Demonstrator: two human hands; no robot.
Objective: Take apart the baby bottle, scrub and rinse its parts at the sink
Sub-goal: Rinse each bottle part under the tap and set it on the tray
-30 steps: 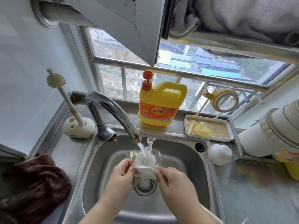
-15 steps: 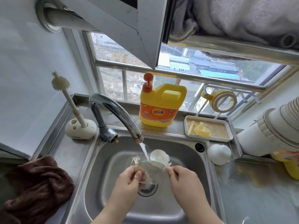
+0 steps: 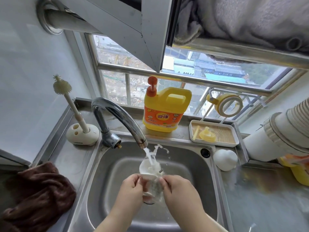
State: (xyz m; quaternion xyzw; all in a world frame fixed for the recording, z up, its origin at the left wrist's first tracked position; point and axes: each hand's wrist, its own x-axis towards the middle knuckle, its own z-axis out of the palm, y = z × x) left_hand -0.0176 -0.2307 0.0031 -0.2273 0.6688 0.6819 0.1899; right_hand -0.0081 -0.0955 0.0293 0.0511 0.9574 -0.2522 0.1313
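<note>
Over the sink (image 3: 197, 186) my left hand (image 3: 132, 188) and my right hand (image 3: 178, 190) hold the clear baby bottle body (image 3: 154, 187) between them. A white round part (image 3: 148, 167) sits at its top, right under the water running from the tap (image 3: 120, 114), and water splashes off it. My left fingers curl round the bottle's left side. With my right fingertips I pinch the white part's edge. A yellow nipple (image 3: 207, 134) and a yellow stick (image 3: 195, 133) lie in a small tray (image 3: 232, 144). The yellow collar ring (image 3: 228, 104) hangs on a rack above it.
A bottle brush (image 3: 66, 92) stands in a white holder (image 3: 82, 135) left of the tap. A yellow dish-soap jug (image 3: 165, 111) stands on the sill. A white rounded object (image 3: 224, 159) sits at the sink's right rim, a brown cloth (image 3: 36, 195) at its left, and a white duct (image 3: 275, 133) at far right.
The white part was held apart to the right of the stream half a second ago; it is now under the stream again, and both hands have come together on the bottle.
</note>
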